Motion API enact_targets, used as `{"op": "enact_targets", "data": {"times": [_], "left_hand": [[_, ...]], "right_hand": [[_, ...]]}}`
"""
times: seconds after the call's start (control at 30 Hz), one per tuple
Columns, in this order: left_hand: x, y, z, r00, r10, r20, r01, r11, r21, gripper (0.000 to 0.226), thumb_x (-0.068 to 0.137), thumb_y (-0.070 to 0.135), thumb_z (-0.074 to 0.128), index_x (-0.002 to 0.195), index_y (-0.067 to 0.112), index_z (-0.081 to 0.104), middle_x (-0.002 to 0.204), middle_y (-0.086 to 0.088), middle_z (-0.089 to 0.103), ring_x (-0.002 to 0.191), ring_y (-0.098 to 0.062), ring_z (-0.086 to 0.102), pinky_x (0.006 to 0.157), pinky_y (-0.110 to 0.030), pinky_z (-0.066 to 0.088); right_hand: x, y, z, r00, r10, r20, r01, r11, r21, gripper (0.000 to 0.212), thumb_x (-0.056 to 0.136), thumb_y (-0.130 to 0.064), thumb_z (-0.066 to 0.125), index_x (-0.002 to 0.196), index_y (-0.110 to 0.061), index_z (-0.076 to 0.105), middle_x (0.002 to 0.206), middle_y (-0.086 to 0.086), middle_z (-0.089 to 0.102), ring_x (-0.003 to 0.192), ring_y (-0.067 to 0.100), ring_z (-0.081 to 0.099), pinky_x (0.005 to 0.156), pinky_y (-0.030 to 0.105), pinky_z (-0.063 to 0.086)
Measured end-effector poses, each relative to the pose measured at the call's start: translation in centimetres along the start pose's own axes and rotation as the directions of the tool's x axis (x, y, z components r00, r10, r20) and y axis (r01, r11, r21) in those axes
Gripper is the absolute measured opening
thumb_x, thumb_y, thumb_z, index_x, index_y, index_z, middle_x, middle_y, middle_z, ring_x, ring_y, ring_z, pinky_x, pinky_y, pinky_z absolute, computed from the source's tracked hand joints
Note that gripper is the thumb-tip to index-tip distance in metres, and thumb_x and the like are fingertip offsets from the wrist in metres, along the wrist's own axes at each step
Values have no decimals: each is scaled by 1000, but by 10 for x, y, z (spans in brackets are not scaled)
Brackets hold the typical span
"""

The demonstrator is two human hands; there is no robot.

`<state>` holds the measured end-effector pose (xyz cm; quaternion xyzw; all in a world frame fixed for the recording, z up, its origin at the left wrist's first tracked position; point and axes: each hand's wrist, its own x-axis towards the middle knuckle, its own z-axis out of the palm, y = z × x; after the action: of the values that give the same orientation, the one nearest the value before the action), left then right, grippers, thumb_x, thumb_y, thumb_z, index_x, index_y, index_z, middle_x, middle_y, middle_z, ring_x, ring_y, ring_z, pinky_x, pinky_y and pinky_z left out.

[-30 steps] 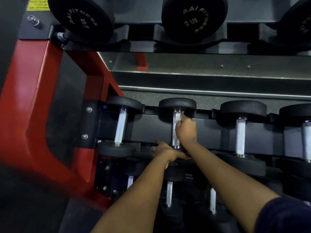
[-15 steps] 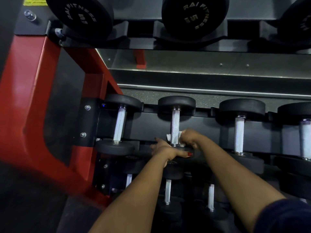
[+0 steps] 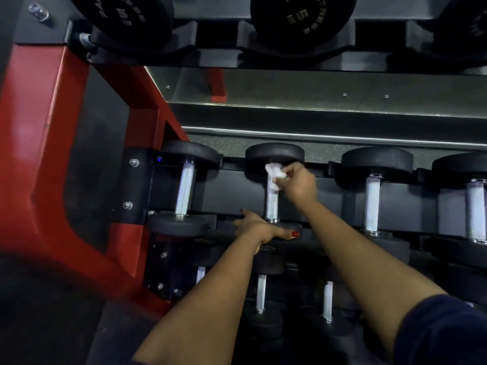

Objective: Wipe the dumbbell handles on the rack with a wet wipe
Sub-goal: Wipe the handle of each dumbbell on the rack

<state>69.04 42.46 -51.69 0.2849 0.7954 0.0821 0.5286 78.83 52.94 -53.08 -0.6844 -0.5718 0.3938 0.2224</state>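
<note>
Change: 0.5 s ago my view had the right hand at the near end of the handle; now it is up at the far end, and the wipe has gone with it. The left hand has not moved.
Right grip: closed on the crumpled white wipe, pressing it to the top of the handle, just under the dumbbell's far head. The arm reaches straight out, with a dark sleeve at the elbow.
Left grip: I see it laid loosely over the near head, fingers flat, thumb stretched right, nail red.
Wipe: on the 2nd dumbbell from the left, middle row.
Rack: red frame on the left, with black cradles. 3 large heads sit on the top row, and shorter handles show in the row below.
Room: speckled dark floor behind the rack.
</note>
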Motion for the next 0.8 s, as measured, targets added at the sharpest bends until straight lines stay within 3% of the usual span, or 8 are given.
{"op": "enact_targets", "data": {"times": [0.1, 0.17, 0.23, 0.33, 0.43, 0.57, 0.8], "left_hand": [[-1, -2, 1, 1000, 25, -11, -25, 999, -27, 156, 40, 47, 95, 152, 10, -8, 157, -20, 1, 142, -31, 22, 108, -32, 33], [-1, -3, 1, 999, 31, -19, -31, 998, -47, 157, 40, 45, 96, 152, 9, -8, 156, -20, 4, 142, -30, 23, 108, -31, 34], [-1, -3, 0, 999, 22, -27, -24, 999, -48, 157, 38, 44, 96, 152, 9, -7, 156, -19, 5, 142, -29, 24, 109, -31, 33], [-1, -1, 0, 1000, 16, -18, -17, 999, -51, 156, 39, 42, 96, 152, 10, -6, 156, -18, 4, 141, -29, 25, 110, -32, 34], [-2, -1, 0, 999, 25, -20, -27, 998, -57, 155, 42, 41, 96, 152, 9, -8, 155, -17, 5, 140, -28, 27, 107, -31, 36], [-4, -1, 2, 1000, 24, -20, -25, 998, -51, 155, 42, 43, 96, 152, 9, -9, 155, -18, 4, 140, -28, 27, 106, -30, 36], [0, -1, 2, 999, 19, -29, -20, 999, -28, 158, 38, 44, 96, 152, 9, -7, 155, -21, 7, 140, -30, 27, 109, -31, 34]], "right_hand": [[-10, 14, 0, 916, -157, 369, 270, 922, -277, 23, 74, -14, 77, 73, -24, 56, 92, 2, 59, 83, 17, 58, 60, 19, 35], [-13, 18, 0, 814, -102, 572, 406, 804, -434, 15, 74, -12, 74, 80, -21, 65, 95, 5, 67, 89, 21, 62, 67, 21, 39], [-13, 16, 0, 761, -71, 644, 477, 734, -483, 20, 77, -8, 69, 95, -16, 70, 100, 7, 69, 95, 22, 63, 72, 22, 41], [-17, 4, 1, 711, -122, 692, 583, 652, -484, 26, 81, -10, 64, 105, -17, 71, 104, 10, 70, 100, 25, 63, 80, 25, 44], [-20, 5, 5, 682, -164, 713, 620, 647, -444, 22, 84, -16, 64, 105, -18, 72, 103, 10, 69, 98, 26, 63, 82, 26, 47], [-23, 12, -4, 699, -168, 696, 606, 655, -451, 22, 82, -17, 64, 102, -18, 72, 102, 9, 69, 97, 27, 62, 84, 34, 50], [-18, 37, -15, 797, -26, 603, 404, 766, -500, 15, 80, -11, 63, 93, -13, 69, 97, 6, 70, 91, 21, 63, 71, 23, 40]]}}
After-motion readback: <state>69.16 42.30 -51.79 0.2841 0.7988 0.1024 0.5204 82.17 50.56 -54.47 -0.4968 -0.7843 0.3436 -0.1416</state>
